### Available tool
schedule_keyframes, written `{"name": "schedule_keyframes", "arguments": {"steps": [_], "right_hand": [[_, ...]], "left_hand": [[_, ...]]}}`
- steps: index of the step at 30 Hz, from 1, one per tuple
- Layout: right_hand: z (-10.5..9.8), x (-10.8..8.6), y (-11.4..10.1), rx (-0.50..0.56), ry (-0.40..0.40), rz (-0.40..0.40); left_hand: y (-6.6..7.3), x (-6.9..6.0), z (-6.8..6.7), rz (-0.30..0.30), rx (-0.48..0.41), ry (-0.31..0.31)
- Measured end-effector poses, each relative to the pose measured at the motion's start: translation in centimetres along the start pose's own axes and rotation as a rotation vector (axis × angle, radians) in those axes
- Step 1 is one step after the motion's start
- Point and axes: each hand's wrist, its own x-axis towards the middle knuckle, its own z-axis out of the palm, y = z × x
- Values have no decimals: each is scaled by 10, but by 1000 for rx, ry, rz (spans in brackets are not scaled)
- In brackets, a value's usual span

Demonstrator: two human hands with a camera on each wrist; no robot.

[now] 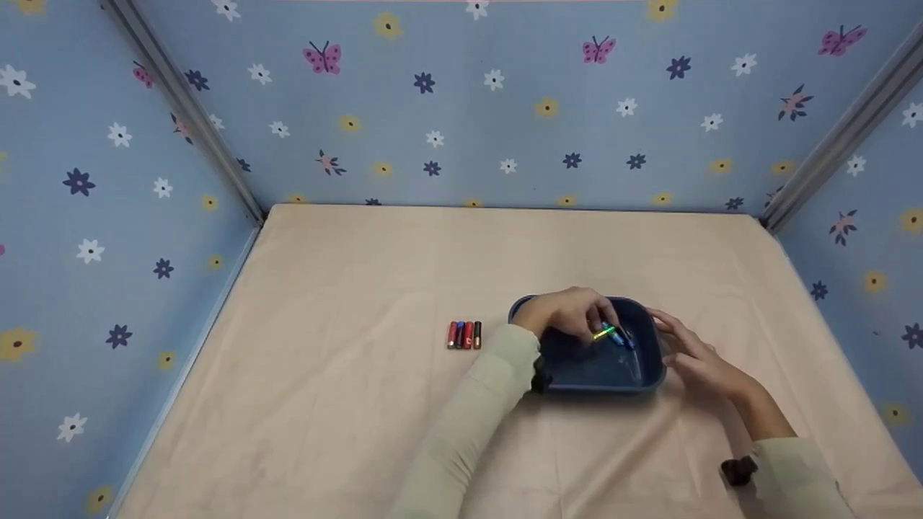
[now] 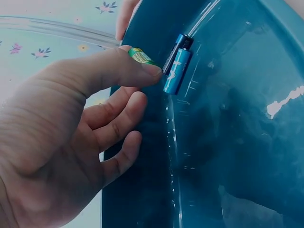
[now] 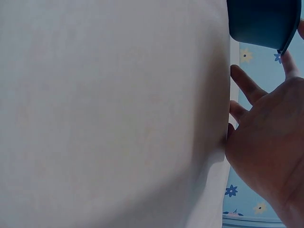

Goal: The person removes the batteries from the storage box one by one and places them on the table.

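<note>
My left hand [image 1: 575, 311] reaches into a dark blue plastic basin [image 1: 588, 369] and pinches a green-and-yellow battery [image 2: 141, 56] between thumb and fingers; the other fingers are loosely bent. Below it in the basin lie a light blue battery [image 2: 177, 72] and a dark blue battery [image 2: 184, 42], side by side. My right hand [image 1: 698, 362] is at the basin's right side, fingers spread, with fingertips touching the outer wall and rim. Left of the basin, several batteries stand in a neat row on the cloth, among them a red battery [image 1: 469, 336] and a black-and-copper battery [image 1: 477, 336].
A beige cloth [image 1: 324, 303] covers the table, with creases near the front right. Blue walls [image 1: 490, 115] with flowers and butterflies enclose the back and both sides. Grey metal posts [image 1: 187, 108] stand at the back corners.
</note>
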Motion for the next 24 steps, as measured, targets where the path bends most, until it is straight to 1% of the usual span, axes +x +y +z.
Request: {"name": "schedule_keyframes", "arguments": {"steps": [5,8,15,20,22,24], "right_hand": [[-1,0,0,-25,6,42],[-1,0,-1,-38,14,47],[-1,0,-1,-59,19,34],[-1,0,-1,-4,6,-2],[-1,0,-1,12,4,-10],[-1,0,-2,-1,8,0]], "left_hand": [[-2,-2,4,-7,52,24],[-3,-5,5,2,82,45],[-3,-15,8,51,140,113],[-5,-23,7,81,197,144],[-6,-27,6,90,206,159],[-7,-31,5,91,191,179]]}}
